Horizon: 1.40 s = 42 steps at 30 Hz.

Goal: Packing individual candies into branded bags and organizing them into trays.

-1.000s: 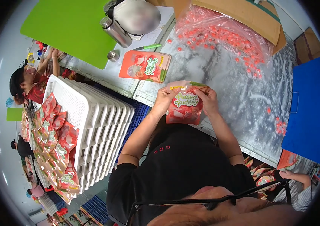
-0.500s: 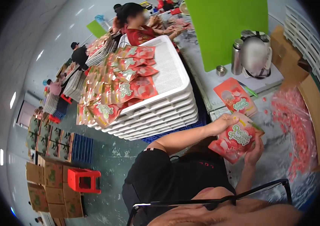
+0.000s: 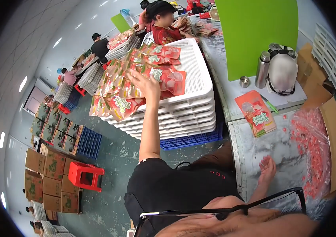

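My left hand (image 3: pixel 147 85) reaches out over red printed snack pouches (image 3: pixel 172 81) that lie in overlapping rows on the top white tray (image 3: pixel 203 81). Its fingers are stretched and spread against the pouches, gripping none that I can see. Lower right, my right hand (image 3: pixel 268 169) rests above the grey marbled table (image 3: pixel 251 152), palm up, with loosely bent fingers and nothing in it. One more red pouch (image 3: pixel 255 112) lies flat on the table beyond that hand. Beside it is a green pen-like item (image 3: pixel 270 103).
Small red pieces in clear plastic (image 3: pixel 314 152) spread along the table's right side by a cardboard box (image 3: pixel 334 134). Behind stand a steel flask (image 3: pixel 262 70), its cup (image 3: pixel 244 81) and a green partition (image 3: pixel 261 35). A co-worker in red (image 3: pixel 163 33) sits past the tray stack.
The pouch that both hands held over the table has left them. My left hand has swung left to the tray's pouches; my right hand has lowered beside the table pouch. The view has shifted.
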Each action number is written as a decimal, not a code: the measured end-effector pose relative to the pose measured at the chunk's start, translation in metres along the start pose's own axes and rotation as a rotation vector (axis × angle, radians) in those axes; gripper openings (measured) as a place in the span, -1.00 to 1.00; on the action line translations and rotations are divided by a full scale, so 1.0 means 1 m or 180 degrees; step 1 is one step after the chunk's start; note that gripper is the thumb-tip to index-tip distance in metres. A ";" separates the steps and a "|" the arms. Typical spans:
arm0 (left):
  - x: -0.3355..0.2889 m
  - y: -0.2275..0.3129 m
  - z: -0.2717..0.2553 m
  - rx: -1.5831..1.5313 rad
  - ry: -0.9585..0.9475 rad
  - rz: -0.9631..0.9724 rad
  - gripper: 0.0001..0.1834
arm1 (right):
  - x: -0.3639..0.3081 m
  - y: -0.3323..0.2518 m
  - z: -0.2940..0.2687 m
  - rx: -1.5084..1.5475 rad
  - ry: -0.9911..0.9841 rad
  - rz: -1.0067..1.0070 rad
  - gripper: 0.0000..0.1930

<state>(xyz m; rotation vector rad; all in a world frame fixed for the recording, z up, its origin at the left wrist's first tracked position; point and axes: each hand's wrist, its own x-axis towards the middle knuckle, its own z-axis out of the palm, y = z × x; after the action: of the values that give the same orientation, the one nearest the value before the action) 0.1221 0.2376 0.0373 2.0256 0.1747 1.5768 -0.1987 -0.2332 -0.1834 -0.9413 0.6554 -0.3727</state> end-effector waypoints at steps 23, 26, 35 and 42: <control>-0.097 0.147 0.052 -0.0443 -0.2407 0.2262 -0.72 | -0.016 0.016 -0.025 0.0115 0.0115 -0.0197 -0.81; -0.205 0.205 0.055 -0.1479 -0.3650 0.2237 -0.71 | -0.014 0.000 -0.020 -0.0451 0.0152 -0.0384 -0.78; -0.367 0.234 0.079 -0.1216 -0.3844 0.3002 -0.68 | 0.080 -0.156 -0.206 -0.4548 0.2489 -0.1937 -0.55; -0.360 0.235 0.087 -0.1689 -0.5124 0.0956 -0.80 | 0.108 -0.193 -0.197 -0.4771 0.2802 -0.0673 -0.32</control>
<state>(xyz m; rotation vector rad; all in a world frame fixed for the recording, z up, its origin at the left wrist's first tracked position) 0.0404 -0.1429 -0.1651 2.2330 -1.0313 -0.2620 -0.2517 -0.5218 -0.1425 -2.3210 1.7412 -0.4634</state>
